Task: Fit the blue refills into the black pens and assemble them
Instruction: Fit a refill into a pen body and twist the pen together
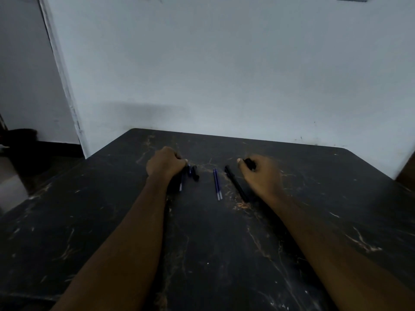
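Observation:
Two blue refills (217, 186) lie side by side in the middle of the black marbled table (202, 243). A black pen (235, 184) lies just right of them. My right hand (260, 173) is curled around a small black pen part (250, 163) beside that pen. My left hand (165, 162) is curled over the left group, its fingers at a blue refill (181, 184) that runs out below the hand. A short black pen piece (195, 173) lies just right of the left hand. What the left fingers hold is hidden.
The table's far edge meets a pale wall (224, 75). A white door frame (65, 86) stands at the left, with dark floor beyond the table's left edge. The table's right corner sits near a brown object (407, 173).

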`<move>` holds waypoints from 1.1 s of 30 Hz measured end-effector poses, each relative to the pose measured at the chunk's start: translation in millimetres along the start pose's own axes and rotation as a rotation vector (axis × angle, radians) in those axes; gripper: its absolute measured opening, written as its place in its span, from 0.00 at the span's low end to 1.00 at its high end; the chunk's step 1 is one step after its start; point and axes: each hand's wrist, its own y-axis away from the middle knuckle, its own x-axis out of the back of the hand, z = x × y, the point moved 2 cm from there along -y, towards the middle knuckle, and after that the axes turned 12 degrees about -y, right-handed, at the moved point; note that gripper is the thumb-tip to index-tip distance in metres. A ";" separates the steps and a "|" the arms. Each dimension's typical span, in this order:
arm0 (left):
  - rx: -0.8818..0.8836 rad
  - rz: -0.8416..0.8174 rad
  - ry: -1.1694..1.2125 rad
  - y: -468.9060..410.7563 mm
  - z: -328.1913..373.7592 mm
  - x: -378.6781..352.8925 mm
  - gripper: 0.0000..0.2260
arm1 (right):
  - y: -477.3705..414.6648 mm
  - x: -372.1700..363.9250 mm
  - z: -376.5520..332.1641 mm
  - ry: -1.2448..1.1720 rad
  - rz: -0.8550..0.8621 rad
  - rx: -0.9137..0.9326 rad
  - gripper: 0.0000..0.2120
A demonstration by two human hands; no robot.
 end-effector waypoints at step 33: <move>-0.384 -0.042 -0.205 12.3 51.4 -7.5 0.12 | 1.4 2.2 -3.7 0.025 0.025 -0.035 0.15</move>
